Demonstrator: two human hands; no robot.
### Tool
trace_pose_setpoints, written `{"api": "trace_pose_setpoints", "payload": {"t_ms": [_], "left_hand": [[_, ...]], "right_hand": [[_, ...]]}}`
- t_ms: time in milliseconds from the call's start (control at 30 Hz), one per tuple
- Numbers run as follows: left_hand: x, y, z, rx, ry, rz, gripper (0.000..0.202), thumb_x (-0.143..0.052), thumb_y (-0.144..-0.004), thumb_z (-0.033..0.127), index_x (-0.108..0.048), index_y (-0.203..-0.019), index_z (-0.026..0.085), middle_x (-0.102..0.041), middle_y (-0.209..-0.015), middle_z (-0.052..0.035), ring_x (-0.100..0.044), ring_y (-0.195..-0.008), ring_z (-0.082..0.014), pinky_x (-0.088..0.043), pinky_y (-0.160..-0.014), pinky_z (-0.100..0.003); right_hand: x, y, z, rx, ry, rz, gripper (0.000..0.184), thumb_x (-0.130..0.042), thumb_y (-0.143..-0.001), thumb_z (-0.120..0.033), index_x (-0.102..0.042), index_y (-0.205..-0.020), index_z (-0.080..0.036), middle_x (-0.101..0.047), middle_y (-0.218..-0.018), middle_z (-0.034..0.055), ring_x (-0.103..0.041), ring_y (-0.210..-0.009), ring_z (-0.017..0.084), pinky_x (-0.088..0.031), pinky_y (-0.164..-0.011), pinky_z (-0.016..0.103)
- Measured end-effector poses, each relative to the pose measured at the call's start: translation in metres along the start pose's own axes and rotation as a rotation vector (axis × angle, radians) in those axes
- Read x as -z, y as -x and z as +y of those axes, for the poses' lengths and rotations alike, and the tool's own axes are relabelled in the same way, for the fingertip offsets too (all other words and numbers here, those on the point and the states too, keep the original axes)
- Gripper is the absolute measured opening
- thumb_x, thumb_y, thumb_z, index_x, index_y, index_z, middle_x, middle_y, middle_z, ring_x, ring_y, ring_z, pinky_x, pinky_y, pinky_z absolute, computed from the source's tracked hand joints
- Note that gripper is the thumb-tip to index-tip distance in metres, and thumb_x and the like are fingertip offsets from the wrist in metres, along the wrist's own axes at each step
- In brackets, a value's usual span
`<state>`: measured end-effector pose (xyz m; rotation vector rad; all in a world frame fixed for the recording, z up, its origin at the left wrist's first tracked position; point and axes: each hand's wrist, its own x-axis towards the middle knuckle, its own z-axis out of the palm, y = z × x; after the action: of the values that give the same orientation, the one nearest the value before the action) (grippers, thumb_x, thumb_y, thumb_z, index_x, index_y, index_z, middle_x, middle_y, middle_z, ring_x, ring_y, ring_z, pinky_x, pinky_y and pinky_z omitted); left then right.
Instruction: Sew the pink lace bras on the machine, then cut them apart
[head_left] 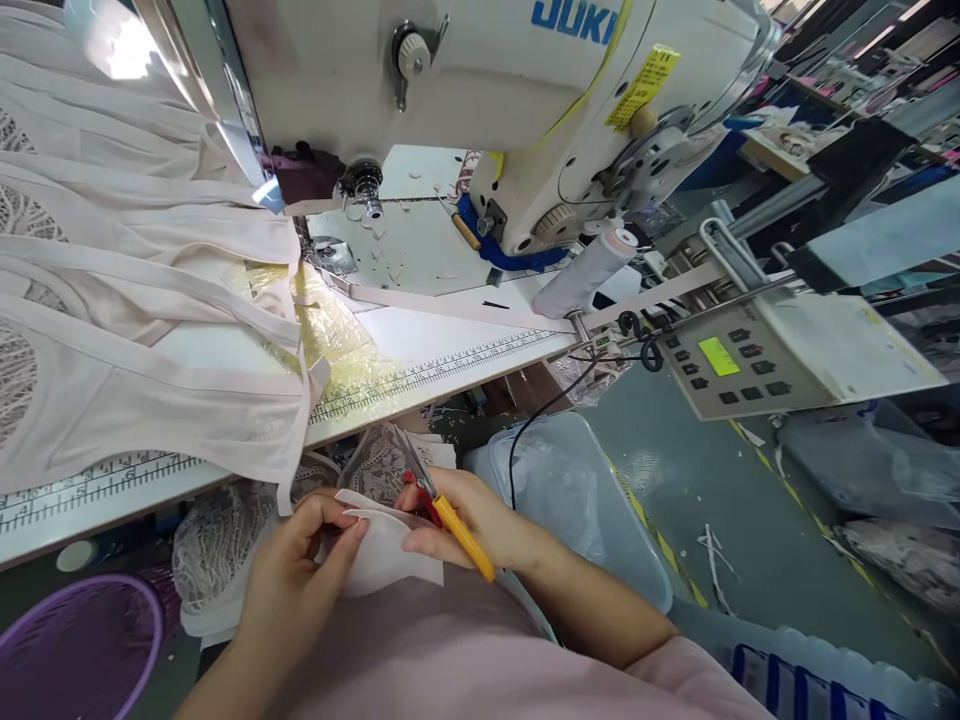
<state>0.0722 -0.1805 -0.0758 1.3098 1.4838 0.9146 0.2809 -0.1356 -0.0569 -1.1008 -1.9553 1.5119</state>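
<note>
My left hand (304,565) pinches the edge of a small white fabric piece (390,555) between thumb and fingers, just below the table edge. My right hand (469,515) is closed around a pair of scissors (461,535) with a yellow handle and a red part. Their metal blades point up and away from me, and the fingers partly hide the grip. The right thumb lies against the right side of the fabric piece. Close beyond both hands, lace fabric (375,460) hangs below the table edge.
A white sewing machine (322,80) stands over the table (442,375), which has a printed ruler edge. Cream garments (142,410) cover the left side. A tape roll (589,270) and a control box (750,360) are at right. Below are a purple basket (154,620) and a clear bin (637,540).
</note>
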Motion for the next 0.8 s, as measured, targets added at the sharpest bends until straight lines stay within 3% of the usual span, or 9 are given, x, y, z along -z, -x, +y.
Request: {"api": "trace_pose_setpoints", "payload": {"t_ms": [200, 300, 400, 467, 600, 800], "left_hand": [[-0.001, 0.002, 0.01, 0.164, 0.096, 0.023, 0.029, -0.067, -0.073, 0.047, -0.054, -0.08, 0.022, -0.059, -0.073, 0.0003, -0.057, -0.068, -0.0155, -0.047, -0.061, -0.025], [0.001, 0.002, 0.017, 0.295, 0.27, -0.04, 0.041, -0.072, -0.068, 0.047, -0.055, -0.094, 0.021, -0.057, -0.071, 0.0024, -0.055, -0.065, -0.0138, -0.045, -0.057, -0.023], [0.005, 0.0, 0.018, 0.382, 0.31, -0.136, 0.056, -0.071, -0.069, 0.049, -0.056, -0.113, 0.019, -0.054, -0.065, 0.0041, -0.051, -0.059, -0.0126, -0.043, -0.055, -0.024], [0.007, -0.002, 0.015, 0.339, 0.271, -0.179, 0.048, -0.071, -0.069, 0.049, -0.063, -0.106, 0.019, -0.06, -0.072, 0.0004, -0.055, -0.065, -0.0148, -0.045, -0.06, -0.025], [0.01, -0.004, 0.013, 0.152, 0.153, -0.204, 0.023, -0.066, -0.075, 0.042, -0.069, -0.073, 0.02, -0.066, -0.1, -0.0056, -0.059, -0.09, -0.0201, -0.047, -0.079, -0.027], [0.011, 0.001, 0.017, 0.168, 0.101, -0.06, 0.023, -0.061, -0.08, 0.044, -0.064, -0.079, 0.021, -0.065, -0.09, -0.0028, -0.058, -0.086, -0.0196, -0.046, -0.079, -0.026]], "right_hand": [[-0.009, -0.006, 0.004, 0.094, 0.151, 0.085, 0.027, -0.055, -0.079, -0.034, -0.034, -0.069, -0.021, -0.043, -0.066, -0.003, -0.041, -0.061, 0.012, -0.035, -0.056, 0.023], [-0.009, -0.005, 0.005, 0.145, 0.164, 0.064, 0.022, -0.055, -0.078, -0.03, -0.036, -0.072, -0.021, -0.043, -0.066, -0.0031, -0.04, -0.061, 0.012, -0.036, -0.056, 0.023], [-0.007, -0.004, 0.005, 0.172, 0.152, 0.044, 0.019, -0.055, -0.079, -0.032, -0.039, -0.076, -0.021, -0.044, -0.068, -0.0026, -0.039, -0.061, 0.012, -0.036, -0.055, 0.023], [-0.007, -0.003, 0.004, 0.191, 0.139, 0.041, 0.02, -0.054, -0.081, -0.035, -0.04, -0.078, -0.021, -0.045, -0.069, -0.0022, -0.04, -0.061, 0.012, -0.036, -0.056, 0.023], [-0.007, -0.003, 0.007, 0.186, 0.151, 0.033, 0.022, -0.053, -0.082, -0.036, -0.037, -0.075, -0.021, -0.042, -0.068, -0.003, -0.039, -0.062, 0.012, -0.036, -0.057, 0.023], [0.0, 0.005, 0.016, 0.08, 0.154, 0.051, 0.027, -0.055, -0.078, -0.034, -0.032, -0.071, -0.022, -0.04, -0.067, -0.0037, -0.036, -0.06, 0.011, -0.033, -0.055, 0.023]]}}
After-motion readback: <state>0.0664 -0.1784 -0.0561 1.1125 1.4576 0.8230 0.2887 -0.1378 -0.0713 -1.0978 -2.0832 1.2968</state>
